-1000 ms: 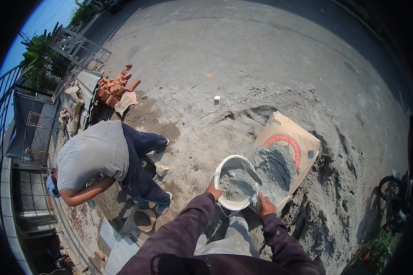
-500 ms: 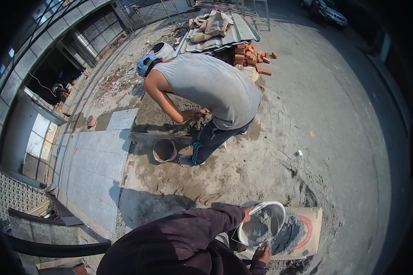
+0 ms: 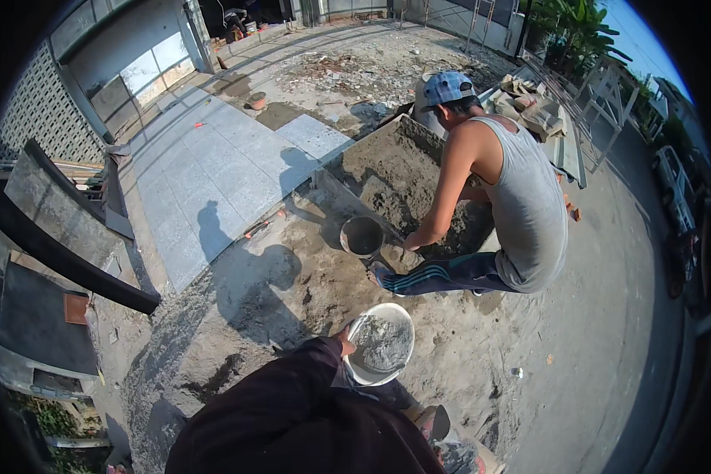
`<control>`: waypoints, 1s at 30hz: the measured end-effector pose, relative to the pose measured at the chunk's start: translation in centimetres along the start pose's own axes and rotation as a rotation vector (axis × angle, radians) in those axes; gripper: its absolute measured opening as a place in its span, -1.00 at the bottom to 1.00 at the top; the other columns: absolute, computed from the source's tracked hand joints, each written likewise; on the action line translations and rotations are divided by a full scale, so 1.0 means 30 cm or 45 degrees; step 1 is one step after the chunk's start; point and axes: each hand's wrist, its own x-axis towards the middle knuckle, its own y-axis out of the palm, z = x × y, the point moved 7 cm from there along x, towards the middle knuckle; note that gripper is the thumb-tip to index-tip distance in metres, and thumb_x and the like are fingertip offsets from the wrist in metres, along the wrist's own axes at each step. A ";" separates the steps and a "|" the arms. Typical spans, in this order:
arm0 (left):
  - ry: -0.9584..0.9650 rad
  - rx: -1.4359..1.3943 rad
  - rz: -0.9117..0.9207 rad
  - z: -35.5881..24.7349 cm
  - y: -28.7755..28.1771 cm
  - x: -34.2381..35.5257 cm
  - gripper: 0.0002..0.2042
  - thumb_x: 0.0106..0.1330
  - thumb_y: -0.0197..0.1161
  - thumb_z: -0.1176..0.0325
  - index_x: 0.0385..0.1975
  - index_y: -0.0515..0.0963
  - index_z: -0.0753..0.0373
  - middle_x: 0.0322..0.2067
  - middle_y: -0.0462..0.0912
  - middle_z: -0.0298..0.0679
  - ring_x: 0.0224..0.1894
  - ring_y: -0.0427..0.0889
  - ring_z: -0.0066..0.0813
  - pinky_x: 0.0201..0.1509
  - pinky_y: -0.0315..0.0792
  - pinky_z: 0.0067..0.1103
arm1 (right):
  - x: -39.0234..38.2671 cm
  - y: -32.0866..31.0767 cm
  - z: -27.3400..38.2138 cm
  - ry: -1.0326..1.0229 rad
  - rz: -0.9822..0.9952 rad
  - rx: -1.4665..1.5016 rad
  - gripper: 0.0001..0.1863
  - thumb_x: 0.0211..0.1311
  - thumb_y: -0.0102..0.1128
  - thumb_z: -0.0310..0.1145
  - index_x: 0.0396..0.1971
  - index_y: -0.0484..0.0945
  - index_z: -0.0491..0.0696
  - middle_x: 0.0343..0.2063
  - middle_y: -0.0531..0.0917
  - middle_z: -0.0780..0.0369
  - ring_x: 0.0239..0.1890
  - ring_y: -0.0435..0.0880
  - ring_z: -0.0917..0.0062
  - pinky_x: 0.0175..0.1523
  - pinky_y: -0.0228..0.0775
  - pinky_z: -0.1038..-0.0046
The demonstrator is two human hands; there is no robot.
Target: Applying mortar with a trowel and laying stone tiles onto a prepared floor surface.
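A white bucket (image 3: 361, 374) holding grey cement-like powder is tilted in front of me, with its mouth toward me. The fingers of my left hand (image 3: 344, 341) are closed on its left rim, at the end of my dark sleeve. My right hand is out of sight. Ahead, a bent-over co-worker (image 3: 525, 209) in a grey tank top and cap reaches down, one hand (image 3: 411, 242) beside a dark bucket (image 3: 344, 242). That bucket stands on the ground against a mixing trough (image 3: 341, 195) with wet mortar (image 3: 395, 170) in it.
Pale grey tiles (image 3: 205, 174) cover the ground at left, with a dark curved bar (image 3: 63, 245) nearer me. A partly hidden sack (image 3: 454, 457) lies at the lower edge. Sheets and sacks (image 3: 541, 114) are piled behind the co-worker; cars (image 3: 673, 186) stand along the road at right.
The white bucket has moved away from the sack toward the trough in my left hand. My right hand has left the view. My view has turned left, and the co-worker now reaches lower.
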 end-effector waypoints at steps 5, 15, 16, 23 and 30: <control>-0.564 -0.808 -0.295 0.139 -0.321 -0.320 -0.25 -0.09 0.08 0.55 0.11 -0.18 0.06 -0.31 0.41 0.01 -0.35 0.49 -0.20 -0.54 0.48 -0.38 | 0.147 0.026 0.107 -0.089 0.209 -0.227 -0.51 -0.15 0.06 -0.18 -0.14 0.32 -0.05 -0.23 0.46 0.07 -0.16 0.43 0.20 -0.11 0.29 0.30; -0.701 -0.502 -0.604 0.613 -0.456 -0.849 -0.55 -0.15 0.25 0.33 -0.20 0.31 0.22 -0.35 0.51 -0.08 -0.29 0.52 -0.24 -0.26 0.43 -0.41 | 0.408 0.103 0.462 -0.326 0.716 -0.608 -0.54 -0.15 0.06 -0.17 -0.18 0.36 -0.05 -0.25 0.47 0.08 -0.17 0.44 0.21 -0.11 0.30 0.29; -0.680 -0.340 -0.564 0.660 -0.407 -0.894 -0.58 -0.17 0.27 0.30 -0.25 0.38 0.24 -0.37 0.53 -0.09 -0.29 0.52 -0.26 -0.23 0.42 -0.43 | 0.439 0.122 0.488 -0.341 0.766 -0.641 -0.54 -0.15 0.06 -0.17 -0.18 0.37 -0.05 -0.25 0.47 0.08 -0.17 0.44 0.21 -0.11 0.30 0.29; -0.892 -0.981 -0.769 0.908 -0.284 -0.998 -0.64 -0.16 0.28 0.20 -0.37 0.50 0.29 -0.37 0.54 -0.15 -0.27 0.51 -0.30 -0.19 0.38 -0.45 | 0.659 0.399 0.772 -0.468 0.882 -0.688 -0.58 -0.17 0.12 -0.09 -0.29 0.46 -0.03 -0.27 0.49 0.11 -0.17 0.46 0.32 -0.14 0.32 0.36; -1.043 -0.046 -0.342 0.924 -0.633 -0.742 -0.57 -0.17 0.23 0.02 -0.42 0.50 0.26 -0.47 0.55 -0.12 -0.31 0.52 -0.23 -0.22 0.38 -0.44 | 1.040 0.652 1.148 -0.635 0.815 -0.643 -0.56 -0.20 0.14 -0.08 -0.29 0.46 -0.03 -0.26 0.49 0.11 -0.16 0.46 0.31 -0.13 0.32 0.35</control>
